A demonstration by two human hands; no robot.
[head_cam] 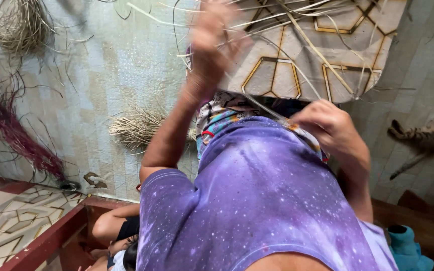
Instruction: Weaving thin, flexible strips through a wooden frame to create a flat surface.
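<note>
Our right hand (327, 125) pinched a straw strand (262, 106), its long axis running up-left toward our blurred left hand (212, 45); that grip was indeterminate.

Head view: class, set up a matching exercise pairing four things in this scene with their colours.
Things:
1. shirt
2. fibre bundle at left
3. cat
4. cloth at lower right

Colours:
A. teal
B. purple with pale speckles
C. grey-brown striped
D. dark magenta

Pairs: 1-B, 2-D, 3-C, 4-A
</note>
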